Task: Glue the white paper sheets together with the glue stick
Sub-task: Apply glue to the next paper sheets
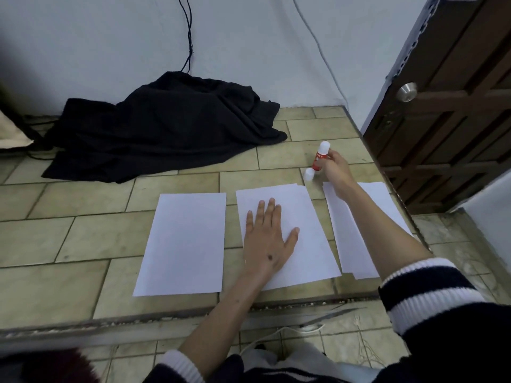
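At two o'clock on the tiled ledge (83,244) my right hand (336,168) grips the glue stick (320,157) (loose cap (309,174) beside), left hand (266,239) flat, fingers spread, on the middle paper sheet (309,217).

From where I watch, my right hand (336,168) covers the lower side of the glue stick (320,157), so I cannot tell how my fingers sit on it, and its red label is too blurred to read. My right forearm hides part of the right stack of sheets (367,230), and my left hand (266,241) covers the middle of the centre sheet (304,217). The door (456,106) is cut off by the right edge, and whatever lies under the black cloth (166,125) is hidden.
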